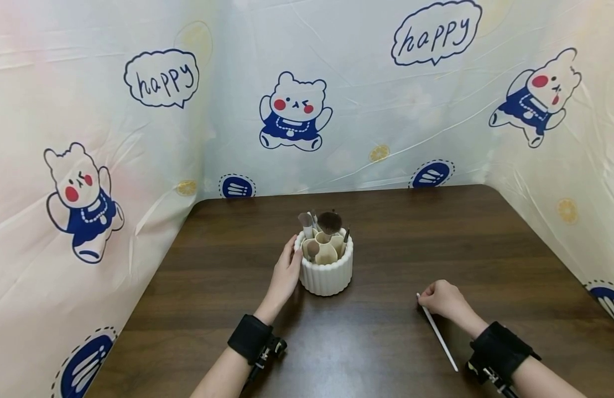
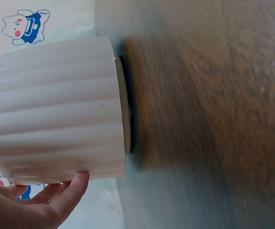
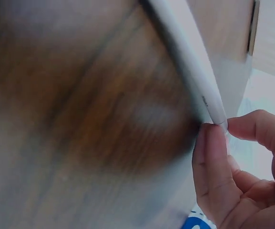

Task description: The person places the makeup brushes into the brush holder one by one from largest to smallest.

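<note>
A white ribbed makeup brush holder [image 1: 327, 279] stands upright on the brown table, with several makeup brushes [image 1: 329, 223] in its cream compartments. My left hand [image 1: 287, 272] rests along the holder's left side, fingertips against the ribbed wall [image 2: 56, 109]. In the left wrist view, the little finger touches low on that wall and the thumb is near the rim. Further right, my right hand [image 1: 446, 301] pinches a slim white stick [image 1: 441, 340] by its far end between thumb and fingers. The stick slants toward the front of the table and bears a small dark mark, seen in the right wrist view.
The brown wooden table [image 1: 212, 287] carries the holder left of centre. A pale curtain [image 1: 357, 99] printed with bears and "happy" bubbles surrounds it at the back and both sides. Each wrist wears a black strap [image 1: 249, 338] with a small camera.
</note>
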`<state>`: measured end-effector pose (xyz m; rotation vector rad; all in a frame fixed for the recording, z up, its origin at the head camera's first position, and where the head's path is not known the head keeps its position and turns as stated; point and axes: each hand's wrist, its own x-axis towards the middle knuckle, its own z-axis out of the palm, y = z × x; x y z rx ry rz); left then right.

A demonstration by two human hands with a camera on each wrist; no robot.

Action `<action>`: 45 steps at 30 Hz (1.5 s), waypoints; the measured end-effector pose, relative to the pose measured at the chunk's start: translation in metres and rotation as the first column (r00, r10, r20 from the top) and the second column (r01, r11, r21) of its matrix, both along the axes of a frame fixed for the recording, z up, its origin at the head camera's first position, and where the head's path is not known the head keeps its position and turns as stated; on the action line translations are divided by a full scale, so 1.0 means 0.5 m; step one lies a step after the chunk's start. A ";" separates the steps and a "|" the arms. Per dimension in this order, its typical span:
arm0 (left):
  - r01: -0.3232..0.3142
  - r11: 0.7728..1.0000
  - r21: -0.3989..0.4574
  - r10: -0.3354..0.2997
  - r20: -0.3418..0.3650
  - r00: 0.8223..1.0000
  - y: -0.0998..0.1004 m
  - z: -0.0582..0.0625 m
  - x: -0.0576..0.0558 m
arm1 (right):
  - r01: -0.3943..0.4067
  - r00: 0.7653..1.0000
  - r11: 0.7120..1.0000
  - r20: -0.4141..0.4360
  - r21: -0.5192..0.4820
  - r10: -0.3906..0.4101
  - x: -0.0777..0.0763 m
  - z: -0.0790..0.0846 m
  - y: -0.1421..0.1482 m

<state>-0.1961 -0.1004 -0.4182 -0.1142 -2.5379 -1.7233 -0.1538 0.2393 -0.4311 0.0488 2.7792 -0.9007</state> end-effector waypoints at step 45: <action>-0.018 1.000 -0.008 0.018 -0.016 1.000 0.000 -0.004 -0.003 | 0.042 0.787 0.930 -0.562 -0.364 -0.256 -0.114 0.281 -0.100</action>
